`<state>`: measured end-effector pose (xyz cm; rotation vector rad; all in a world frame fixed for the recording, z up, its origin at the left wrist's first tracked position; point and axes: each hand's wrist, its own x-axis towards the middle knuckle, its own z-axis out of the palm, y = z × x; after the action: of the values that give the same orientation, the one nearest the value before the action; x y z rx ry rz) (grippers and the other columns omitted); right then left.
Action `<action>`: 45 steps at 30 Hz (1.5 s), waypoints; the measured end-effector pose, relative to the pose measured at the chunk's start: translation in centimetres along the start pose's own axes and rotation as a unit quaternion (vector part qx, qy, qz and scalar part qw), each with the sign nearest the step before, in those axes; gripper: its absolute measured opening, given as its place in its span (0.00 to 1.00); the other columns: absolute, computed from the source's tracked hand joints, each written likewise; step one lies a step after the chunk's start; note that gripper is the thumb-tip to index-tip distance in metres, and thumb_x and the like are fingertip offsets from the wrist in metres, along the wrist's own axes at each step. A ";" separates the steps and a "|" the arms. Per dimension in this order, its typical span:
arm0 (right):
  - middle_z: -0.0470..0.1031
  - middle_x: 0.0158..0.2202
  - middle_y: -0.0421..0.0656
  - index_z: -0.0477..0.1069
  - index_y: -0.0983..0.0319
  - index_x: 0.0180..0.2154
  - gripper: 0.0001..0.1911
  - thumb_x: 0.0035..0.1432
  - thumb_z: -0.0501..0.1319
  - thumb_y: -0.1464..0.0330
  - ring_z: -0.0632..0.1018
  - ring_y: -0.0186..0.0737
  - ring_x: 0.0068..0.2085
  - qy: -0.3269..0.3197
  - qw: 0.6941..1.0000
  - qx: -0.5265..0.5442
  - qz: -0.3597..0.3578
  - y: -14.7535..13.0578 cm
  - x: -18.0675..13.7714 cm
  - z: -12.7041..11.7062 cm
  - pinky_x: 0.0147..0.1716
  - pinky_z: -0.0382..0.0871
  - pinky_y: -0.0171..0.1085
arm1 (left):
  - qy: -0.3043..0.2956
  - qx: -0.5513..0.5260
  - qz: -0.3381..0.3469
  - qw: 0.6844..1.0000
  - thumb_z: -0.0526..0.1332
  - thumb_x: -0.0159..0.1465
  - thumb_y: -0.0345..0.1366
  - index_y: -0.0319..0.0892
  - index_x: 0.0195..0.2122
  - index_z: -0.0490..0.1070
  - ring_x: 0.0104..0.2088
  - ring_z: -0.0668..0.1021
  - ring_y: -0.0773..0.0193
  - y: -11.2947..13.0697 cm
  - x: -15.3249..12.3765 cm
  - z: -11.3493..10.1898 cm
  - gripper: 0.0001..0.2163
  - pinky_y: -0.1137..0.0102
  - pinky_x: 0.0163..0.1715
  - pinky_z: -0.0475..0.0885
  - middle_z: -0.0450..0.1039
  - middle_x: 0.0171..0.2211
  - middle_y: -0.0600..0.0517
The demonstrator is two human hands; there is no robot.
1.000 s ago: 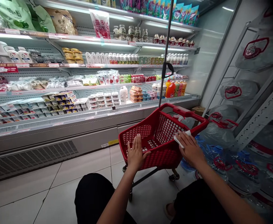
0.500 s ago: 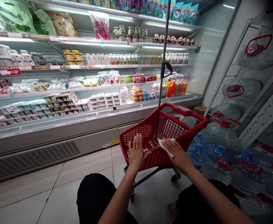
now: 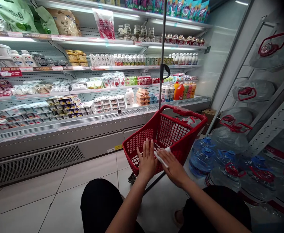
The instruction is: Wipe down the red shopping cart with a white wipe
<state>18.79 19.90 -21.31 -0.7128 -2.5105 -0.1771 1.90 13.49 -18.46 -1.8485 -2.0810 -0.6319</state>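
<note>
A red plastic shopping cart [image 3: 189,138] with mesh sides stands in front of me. My left hand [image 3: 147,161] lies open against the near side of its basket, fingers pointing up. Close beside it, my right hand [image 3: 172,165] holds a folded white wipe [image 3: 161,159] flat against the same side, with the fingers over it. Whether the wipe is paper or cloth I cannot tell. Part of the cart's near wall is hidden behind both hands.
An open refrigerated display [image 3: 105,124] with several stocked shelves runs along the back and left. A thin upright pole [image 3: 163,38] with a black handle rises behind the cart. Large water bottles [image 3: 202,160] stand on the right beside a metal rack [image 3: 275,123]. My knees frame the tiled floor [image 3: 69,194].
My right hand has slid left with the wipe, coming close to my left hand. My left hand has shifted slightly right. The cart has turned and shifted a little left.
</note>
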 end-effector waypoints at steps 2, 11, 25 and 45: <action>0.51 0.76 0.38 0.32 0.52 0.76 0.37 0.73 0.46 0.68 0.54 0.40 0.75 -0.015 0.999 0.018 -0.041 -0.9 0.0 -0.1 0.72 0.52 0.50 | -0.028 -0.026 0.044 0.998 0.54 0.73 0.37 0.47 0.75 0.17 0.77 0.42 0.50 -0.8 -0.3 -0.6 0.43 0.40 0.71 0.46 0.31 0.78 0.43; 0.52 0.76 0.36 0.39 0.49 0.76 0.34 0.73 0.45 0.67 0.54 0.40 0.75 -0.004 0.996 -0.067 0.061 10.5 1.0 -2.4 0.72 0.51 0.52 | -0.093 -0.011 0.151 0.984 0.67 0.62 0.57 0.49 0.77 0.30 0.76 0.46 0.49 -7.0 -1.2 -3.3 0.54 0.46 0.73 0.39 0.35 0.78 0.46; 0.48 0.76 0.35 0.34 0.49 0.76 0.37 0.72 0.46 0.69 0.52 0.38 0.75 -0.060 0.995 0.040 -0.065 0.7 0.8 -0.3 0.74 0.47 0.51 | 0.011 -0.031 0.037 0.999 0.65 0.65 0.46 0.44 0.76 0.23 0.76 0.49 0.51 -4.4 -2.2 -0.9 0.52 0.48 0.71 0.53 0.40 0.77 0.43; 0.49 0.76 0.34 0.35 0.46 0.75 0.33 0.76 0.44 0.65 0.52 0.39 0.75 -0.094 0.994 0.056 -0.021 3.5 -4.2 -2.7 0.73 0.49 0.52 | -0.081 -0.006 0.292 0.953 0.66 0.59 0.66 0.47 0.77 0.29 0.76 0.49 0.48 -6.4 0.3 -2.6 0.59 0.52 0.75 0.39 0.38 0.77 0.46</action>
<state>24.85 20.26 -21.27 -0.6582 -2.6911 0.0182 -4.67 11.93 -16.93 -2.4299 -1.4778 -0.3460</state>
